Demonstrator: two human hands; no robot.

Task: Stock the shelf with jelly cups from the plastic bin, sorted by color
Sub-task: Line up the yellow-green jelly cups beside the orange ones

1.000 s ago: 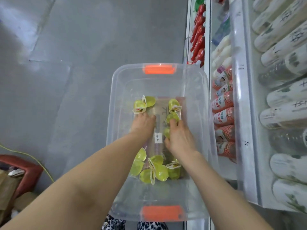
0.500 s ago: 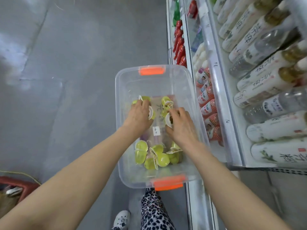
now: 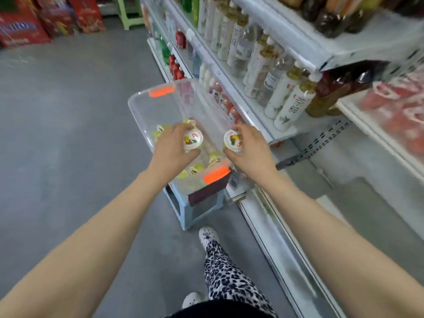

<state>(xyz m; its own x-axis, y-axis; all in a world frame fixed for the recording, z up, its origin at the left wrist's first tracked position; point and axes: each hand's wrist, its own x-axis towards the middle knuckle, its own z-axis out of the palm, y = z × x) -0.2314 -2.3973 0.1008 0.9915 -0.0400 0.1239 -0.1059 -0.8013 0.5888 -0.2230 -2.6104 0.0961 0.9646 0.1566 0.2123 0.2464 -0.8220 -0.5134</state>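
Observation:
A clear plastic bin (image 3: 146, 111) with orange handles stands on a pale blue stool (image 3: 183, 212) beside the shelf. Several green jelly cups (image 3: 198, 167) lie in its near end. My left hand (image 3: 172, 150) is lifted above the bin, shut on jelly cups whose white printed lid (image 3: 193, 139) faces me. My right hand (image 3: 251, 149) is also above the bin's right edge, shut on jelly cups with a white lid (image 3: 234, 140) showing. Red jelly cups (image 3: 406, 111) lie on the shelf at the far right, blurred.
White shelving (image 3: 286, 131) runs along the right, holding rows of tea bottles (image 3: 291, 104) and small red-labelled bottles (image 3: 226, 103) on the lower level. Grey floor lies to the left. Red cartons (image 3: 20, 26) stand at the far back left. My leopard-print leg (image 3: 227, 276) is below.
Both hands have risen out of the bin, each holding jelly cups. The view has tilted up and pulled back, so the stool, upper shelves and aisle now show.

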